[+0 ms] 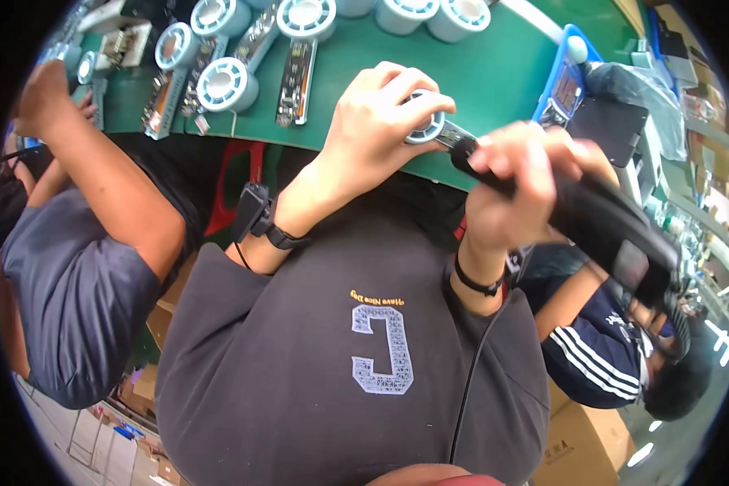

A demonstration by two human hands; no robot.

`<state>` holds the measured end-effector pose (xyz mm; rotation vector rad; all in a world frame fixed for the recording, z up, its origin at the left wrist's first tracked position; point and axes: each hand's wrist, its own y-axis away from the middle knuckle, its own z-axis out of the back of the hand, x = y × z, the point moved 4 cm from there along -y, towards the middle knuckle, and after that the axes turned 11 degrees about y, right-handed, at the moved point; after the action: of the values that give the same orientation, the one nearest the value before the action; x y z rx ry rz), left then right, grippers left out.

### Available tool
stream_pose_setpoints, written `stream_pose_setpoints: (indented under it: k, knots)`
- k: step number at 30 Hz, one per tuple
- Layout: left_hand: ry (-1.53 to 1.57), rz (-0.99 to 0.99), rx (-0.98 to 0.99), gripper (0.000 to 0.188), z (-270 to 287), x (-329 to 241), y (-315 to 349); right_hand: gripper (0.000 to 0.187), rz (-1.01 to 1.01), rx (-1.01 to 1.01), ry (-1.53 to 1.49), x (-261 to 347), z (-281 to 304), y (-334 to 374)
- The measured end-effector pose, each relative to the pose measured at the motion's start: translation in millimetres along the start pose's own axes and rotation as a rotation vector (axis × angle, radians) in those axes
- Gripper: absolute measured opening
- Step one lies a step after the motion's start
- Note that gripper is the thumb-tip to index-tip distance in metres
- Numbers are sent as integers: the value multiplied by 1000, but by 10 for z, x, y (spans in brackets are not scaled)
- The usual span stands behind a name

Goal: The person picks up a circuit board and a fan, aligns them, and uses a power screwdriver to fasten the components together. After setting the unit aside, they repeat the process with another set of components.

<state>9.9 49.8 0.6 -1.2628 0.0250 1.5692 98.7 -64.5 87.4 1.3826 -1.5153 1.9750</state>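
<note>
My left hand (pixel 385 113) is wrapped round a light-blue appliance housing (pixel 426 130), which has a round, spoked end and a narrow handle. Fingers cover much of that housing. In my right hand (pixel 522 178) is a black electric screwdriver (pixel 611 227), smeared by motion. Its tip end (pixel 466 154) meets the handle beside my left hand; whether a screw sits there is too small to tell. Left of my hands, a similar housing (pixel 300 65) lies on the table with the circuit board in its handle exposed.
Several more light-blue housings (pixel 227 85) stand on the green table (pixel 494 81). A blue-rimmed tray (pixel 563 81) and a clear plastic bag (pixel 636 89) are at the right. One person's arm (pixel 109 170) reaches in at the left; another person (pixel 591 348) sits at the right.
</note>
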Motion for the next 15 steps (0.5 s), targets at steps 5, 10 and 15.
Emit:
stream_pose_setpoints:
  k: [5, 10, 15]
  knots:
    - [-197, -75, 33, 38, 28, -30, -240, 10, 22, -239, -84, 437, 722, -63]
    - [-257, -248, -26, 36, -50, -318, -832, 13, 22, -456, 292, 290, 1746, -100]
    - [-579, -47, 259, 39, -312, -224, -1454, 38, 46, -628, 7, 151, 2370, -213]
